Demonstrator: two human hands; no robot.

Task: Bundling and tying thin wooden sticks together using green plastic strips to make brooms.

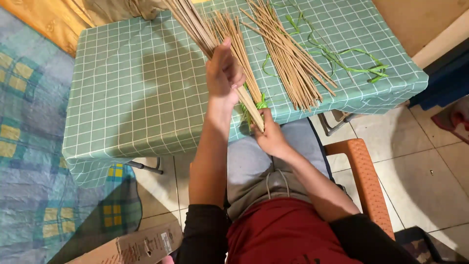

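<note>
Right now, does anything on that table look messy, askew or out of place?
Nothing looks damaged. The loose sticks are fanned unevenly rather than squared up, and green strips trail in tangles beside them toward the table edge. The left hand and right hand grip a tied bundle.

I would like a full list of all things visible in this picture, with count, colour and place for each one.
held stick bundle: one, tan, in both hands over the table edge
loose sticks: one pile, tan, on the table, right of the bundle
green strips: several, green, beside the loose sticks
tablecloth: one, green checked, covering the table
chair: one, orange, under the person
cardboard box: one, brown, on the floor, lower left
left hand: gripping the bundle's middle
right hand: holding the bundle's lower, green-tied end
</note>
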